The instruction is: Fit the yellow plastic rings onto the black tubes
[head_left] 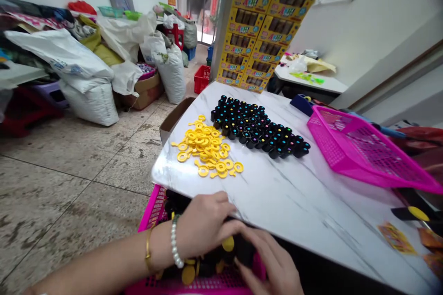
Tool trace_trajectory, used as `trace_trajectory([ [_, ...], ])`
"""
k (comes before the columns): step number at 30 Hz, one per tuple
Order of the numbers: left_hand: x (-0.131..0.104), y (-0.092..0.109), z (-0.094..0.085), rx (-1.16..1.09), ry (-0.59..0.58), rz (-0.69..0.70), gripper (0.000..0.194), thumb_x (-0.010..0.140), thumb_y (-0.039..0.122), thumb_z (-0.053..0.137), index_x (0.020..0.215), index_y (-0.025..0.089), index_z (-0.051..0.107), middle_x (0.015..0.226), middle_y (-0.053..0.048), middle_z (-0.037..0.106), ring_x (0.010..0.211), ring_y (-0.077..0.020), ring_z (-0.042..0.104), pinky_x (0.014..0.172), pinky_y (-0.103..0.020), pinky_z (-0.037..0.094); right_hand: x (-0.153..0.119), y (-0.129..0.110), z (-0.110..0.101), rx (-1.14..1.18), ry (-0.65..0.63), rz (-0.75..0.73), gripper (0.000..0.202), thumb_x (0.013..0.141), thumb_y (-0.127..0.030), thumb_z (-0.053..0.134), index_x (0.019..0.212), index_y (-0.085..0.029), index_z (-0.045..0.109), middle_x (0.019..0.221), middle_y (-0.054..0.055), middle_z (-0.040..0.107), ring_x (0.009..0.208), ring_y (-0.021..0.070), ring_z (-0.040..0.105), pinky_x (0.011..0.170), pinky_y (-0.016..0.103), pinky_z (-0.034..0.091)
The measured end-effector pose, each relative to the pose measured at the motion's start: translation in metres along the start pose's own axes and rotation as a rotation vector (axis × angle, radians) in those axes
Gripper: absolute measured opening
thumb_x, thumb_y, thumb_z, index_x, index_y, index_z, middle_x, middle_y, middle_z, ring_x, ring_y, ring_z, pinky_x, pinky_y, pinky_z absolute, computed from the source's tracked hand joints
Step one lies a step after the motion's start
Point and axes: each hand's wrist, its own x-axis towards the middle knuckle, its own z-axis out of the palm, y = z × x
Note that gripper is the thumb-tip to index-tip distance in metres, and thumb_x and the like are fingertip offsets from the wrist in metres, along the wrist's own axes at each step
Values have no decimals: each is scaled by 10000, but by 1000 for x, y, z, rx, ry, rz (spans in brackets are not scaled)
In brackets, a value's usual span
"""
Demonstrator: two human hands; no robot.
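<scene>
Across the centre and right, one white marbled table [311, 212]; risk of pieces rolling off the near edge, from a careless elbow. At top centre, a stack of yellow boxes [273, 30], twelve in view, two cut by the top edge; possible toppling after a hard knock. Pink baskets, two in number: at right, a tilted basket [346, 159], likely to slide if pushed; at bottom centre, a filled basket [152, 209], likely to spill if bumped.

In the middle, a crowded cluster of black pieces [254, 122] with coloured dots, several dozen, too dense for exact counting; easily toppled by one touch. Just left, a heap of yellow rings [202, 140], also some dozens, easily scattered by a forearm.

At bottom centre, two hands: left hand [204, 226] half curled, palm down; right hand [273, 262] with fingers bent toward the left. Between them, above the filled basket, one dark piece [245, 251]; impossible to tell whether firmly gripped. With loose fingers, probably a drop back inside.
</scene>
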Motion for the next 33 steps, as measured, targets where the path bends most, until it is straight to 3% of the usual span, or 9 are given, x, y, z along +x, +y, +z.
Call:
trace_trajectory([
  [4,-8,-37,-20,311,256,-149,342,885,369,531,1176,196,575,1090,-78,582,891,-190,597,747,-302,502,-24,0,17,-180,-54,-61,481,789,-122,578,1264,-88,511,1104,135,665,977,230,640,820,300,553],
  [9,-2,-66,-29,404,212,-121,196,919,297,475,930,193,641,920,-46,595,807,-158,587,726,-286,492,-30,11,18,-403,-21,24,587,792,-283,644,1328,-98,492,1192,151,642,980,311,651,792,398,571],
  [12,1,-52,-30,299,273,-73,218,935,267,430,895,187,629,874,-49,599,790,-147,575,740,-284,477,-23,9,5,-276,76,42,598,768,-226,671,1337,-179,493,1123,108,682,965,292,661,807,389,572],
  [15,8,-18,-25,-52,265,-77,178,912,277,478,844,196,621,830,-35,611,754,-134,570,697,-256,470,-8,0,-8,-28,198,204,580,784,-180,653,1334,-247,482,1104,92,681,951,264,663,814,370,569],
  [18,23,18,-13,-479,59,-130,212,894,336,513,786,187,618,715,-7,608,636,-109,557,580,-214,455,15,-6,-16,344,269,497,474,850,-243,596,1310,-244,485,1145,110,647,904,234,669,779,351,573],
  [21,46,34,0,-681,-129,-132,275,910,392,474,825,169,613,672,1,619,573,-96,561,530,-193,446,36,1,-22,666,325,692,215,883,-318,560,1065,-217,614,856,60,685,684,175,654,625,285,562],
  [23,66,29,2,-535,-64,-65,253,907,381,485,866,173,622,685,2,630,596,-99,569,573,-203,452,43,14,-26,715,401,793,191,865,-364,585,947,-199,637,681,20,630,567,141,589,526,246,512],
  [27,119,-4,-3,46,269,69,216,859,342,580,1003,187,623,864,-24,621,743,-133,574,727,-257,453,40,41,-31,627,526,927,281,825,-426,625,971,-187,640,660,5,568,540,116,503,467,220,435],
  [33,177,-32,-4,472,212,62,183,870,304,533,993,208,628,1048,-43,526,773,-145,563,648,-263,447,33,49,-24,518,478,822,188,880,-382,564,920,-204,609,720,13,565,616,135,529,568,259,465],
])
